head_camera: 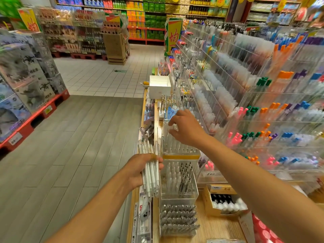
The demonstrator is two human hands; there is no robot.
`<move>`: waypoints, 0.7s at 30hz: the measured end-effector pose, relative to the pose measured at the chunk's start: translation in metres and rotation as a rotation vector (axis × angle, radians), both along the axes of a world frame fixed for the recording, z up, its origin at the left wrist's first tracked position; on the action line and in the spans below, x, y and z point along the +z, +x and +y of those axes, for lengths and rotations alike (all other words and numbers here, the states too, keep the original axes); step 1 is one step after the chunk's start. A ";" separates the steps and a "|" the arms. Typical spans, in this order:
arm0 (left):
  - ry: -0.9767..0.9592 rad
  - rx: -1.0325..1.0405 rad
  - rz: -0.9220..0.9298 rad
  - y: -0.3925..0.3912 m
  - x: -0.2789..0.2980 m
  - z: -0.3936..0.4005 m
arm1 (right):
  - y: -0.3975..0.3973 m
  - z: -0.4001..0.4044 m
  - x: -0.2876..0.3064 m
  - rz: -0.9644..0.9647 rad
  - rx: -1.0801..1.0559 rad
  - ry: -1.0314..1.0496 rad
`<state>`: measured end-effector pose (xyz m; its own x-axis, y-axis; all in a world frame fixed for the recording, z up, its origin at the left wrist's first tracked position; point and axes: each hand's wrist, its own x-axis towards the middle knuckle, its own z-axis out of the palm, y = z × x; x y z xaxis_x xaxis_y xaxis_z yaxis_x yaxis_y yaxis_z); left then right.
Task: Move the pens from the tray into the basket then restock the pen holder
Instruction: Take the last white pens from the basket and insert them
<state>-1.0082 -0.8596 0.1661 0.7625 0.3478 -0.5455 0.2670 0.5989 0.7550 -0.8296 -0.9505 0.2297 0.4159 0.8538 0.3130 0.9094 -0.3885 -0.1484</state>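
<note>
My left hand (140,170) grips a bundle of several white, clear-barrelled pens (150,171), held upright beside the shelf edge. Just to its right stands a clear acrylic pen holder (178,146) with rows of upright white pens. My right hand (185,128) hovers over the top of that holder, fingertips pinching the cap end of a clear pen (172,128) above its slots. Neither a tray nor a basket shows in this view.
Below the top holder sit two more clear holders (178,181) with white and dark pens. A cardboard box of small bottles (226,202) lies on the wooden shelf at right. Tiered acrylic racks of coloured pens (263,102) fill the right. A white box (159,85) stands farther along.
</note>
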 end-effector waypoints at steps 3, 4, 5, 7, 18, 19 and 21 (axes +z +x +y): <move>-0.019 0.004 -0.051 0.002 0.002 0.003 | -0.014 -0.003 0.007 0.199 0.067 0.105; -0.040 -0.003 -0.080 0.002 0.003 0.003 | -0.020 -0.003 0.009 0.316 0.097 0.076; -0.055 -0.019 -0.110 0.002 0.005 0.003 | -0.024 -0.004 0.010 0.442 0.117 0.014; -0.069 -0.051 -0.159 0.002 0.007 0.004 | -0.031 -0.006 0.009 0.761 0.146 -0.063; -0.270 0.056 -0.220 0.005 0.000 0.009 | -0.022 -0.009 0.017 1.296 0.130 0.364; -0.265 0.063 -0.194 0.004 -0.003 0.010 | -0.018 -0.009 0.022 1.184 0.105 0.411; -0.235 0.053 -0.134 0.002 -0.008 0.011 | -0.009 -0.008 0.031 0.973 0.058 0.489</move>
